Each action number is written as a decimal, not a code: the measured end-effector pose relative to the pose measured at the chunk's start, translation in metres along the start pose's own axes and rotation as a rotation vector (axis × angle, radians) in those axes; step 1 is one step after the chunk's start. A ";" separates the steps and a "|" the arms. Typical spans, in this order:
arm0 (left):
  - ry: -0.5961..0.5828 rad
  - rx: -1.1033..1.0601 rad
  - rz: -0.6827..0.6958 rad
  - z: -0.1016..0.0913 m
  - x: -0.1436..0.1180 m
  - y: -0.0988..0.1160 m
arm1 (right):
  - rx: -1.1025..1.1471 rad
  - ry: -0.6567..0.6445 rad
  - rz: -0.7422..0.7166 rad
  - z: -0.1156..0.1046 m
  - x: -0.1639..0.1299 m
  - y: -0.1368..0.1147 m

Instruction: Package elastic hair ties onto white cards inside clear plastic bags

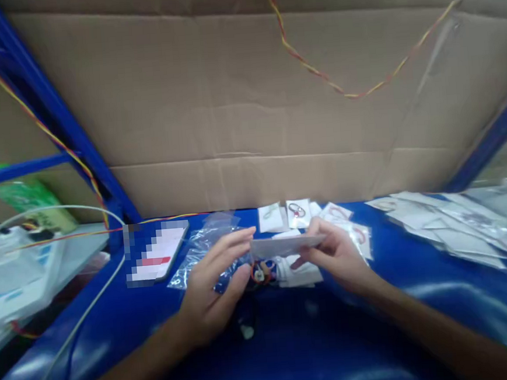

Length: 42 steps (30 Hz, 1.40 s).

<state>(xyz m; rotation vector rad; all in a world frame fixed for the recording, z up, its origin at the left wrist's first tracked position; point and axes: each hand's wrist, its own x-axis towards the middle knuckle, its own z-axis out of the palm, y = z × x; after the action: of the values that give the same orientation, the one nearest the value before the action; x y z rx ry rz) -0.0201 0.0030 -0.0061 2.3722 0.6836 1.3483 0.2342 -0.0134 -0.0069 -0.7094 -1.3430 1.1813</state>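
Observation:
My right hand [337, 253] pinches the right end of a thin white card [284, 245], held nearly edge-on above the table. My left hand [219, 277] is open at the card's left end, its fingers stretched out and the thumb apart. Whether its fingertips touch the card I cannot tell. Below lie small colourful ring-shaped items [262, 271], blurred and partly hidden, beside several white cards [302, 277]. Behind the hands is a white card with a dark ring-shaped piece and a red bead [298, 211]. Clear plastic bags [193, 259] lie left of my left hand.
A phone [164, 252] lies at the left on the blue table cover [326, 336]. Piles of white cards in clear packets [449, 224] spread at the right. A cardboard wall [246, 97] rises behind, with a red-yellow twisted wire [314, 71]. A pale cable [81, 315] crosses the left side.

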 end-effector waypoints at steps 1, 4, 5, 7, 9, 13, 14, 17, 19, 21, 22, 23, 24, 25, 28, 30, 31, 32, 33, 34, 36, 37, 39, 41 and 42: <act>0.004 0.002 -0.024 0.000 0.001 0.001 | 0.006 -0.020 0.004 0.000 0.000 -0.001; -0.007 -0.044 -0.105 0.001 0.005 0.002 | 0.030 -0.078 0.022 0.000 0.000 -0.003; -0.011 -0.061 -0.128 0.001 0.006 0.002 | 0.030 -0.088 0.033 0.000 0.001 -0.003; -0.002 -0.089 -0.176 0.001 0.008 0.000 | 0.012 -0.075 0.059 -0.003 0.002 -0.002; 0.043 -0.120 -0.236 0.002 0.010 -0.001 | -0.012 -0.029 0.086 -0.007 0.004 0.000; 0.059 -0.206 -0.324 0.003 0.013 0.001 | -0.008 0.056 0.131 -0.014 0.007 0.003; 0.055 -0.213 -0.319 0.003 0.014 0.001 | 0.001 0.065 0.144 -0.014 0.008 0.003; 0.079 -0.186 -0.286 0.002 0.017 0.002 | 0.072 0.133 0.170 -0.014 0.010 0.002; 0.112 -0.152 -0.290 0.000 0.019 0.001 | 0.121 0.208 0.167 -0.016 0.014 -0.001; 0.169 -0.130 -0.331 -0.003 0.021 -0.001 | 0.170 0.296 0.149 -0.022 0.018 -0.005; 0.200 -0.125 -0.354 -0.005 0.021 -0.003 | 0.197 0.341 0.133 -0.026 0.021 -0.006; 0.228 -0.122 -0.376 -0.006 0.021 -0.005 | 0.227 0.387 0.116 -0.031 0.023 -0.008; 0.253 -0.116 -0.390 -0.007 0.021 -0.007 | 0.260 0.435 0.098 -0.036 0.025 -0.009; 0.268 -0.100 -0.397 -0.007 0.021 -0.008 | 0.287 0.475 0.081 -0.040 0.026 -0.010; 0.255 -0.001 -0.362 -0.005 0.017 -0.007 | 0.324 0.481 0.072 -0.048 0.028 -0.011; 0.215 0.090 -0.314 -0.001 0.015 -0.003 | 0.328 0.429 0.094 -0.048 0.027 -0.010; 0.194 0.136 -0.284 0.001 0.013 -0.001 | 0.324 0.405 0.107 -0.046 0.027 -0.010; 0.174 0.179 -0.236 0.003 0.012 0.000 | 0.315 0.386 0.115 -0.044 0.026 -0.009; 0.158 0.214 -0.167 0.005 0.010 0.000 | 0.303 0.375 0.116 -0.042 0.026 -0.008; 0.146 0.236 -0.085 0.007 0.009 0.000 | 0.293 0.364 0.110 -0.040 0.026 -0.007; 0.131 0.256 0.078 0.009 0.006 -0.003 | 0.278 0.338 0.084 -0.036 0.027 -0.006; 0.126 0.265 0.144 0.009 0.005 -0.005 | 0.269 0.325 0.067 -0.035 0.027 -0.005; 0.101 0.301 0.222 0.009 0.003 -0.008 | 0.244 0.293 0.053 -0.034 0.027 -0.006; 0.074 0.358 0.289 0.008 0.001 -0.010 | 0.210 0.259 0.072 -0.032 0.025 -0.006; 0.059 0.389 0.316 0.008 0.000 -0.009 | 0.182 0.237 0.087 -0.031 0.023 -0.007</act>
<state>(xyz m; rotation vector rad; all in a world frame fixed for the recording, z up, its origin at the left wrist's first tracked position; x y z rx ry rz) -0.0158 0.0106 -0.0144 2.8567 0.6569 1.5314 0.2619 0.0133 0.0024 -0.7560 -1.0037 1.2289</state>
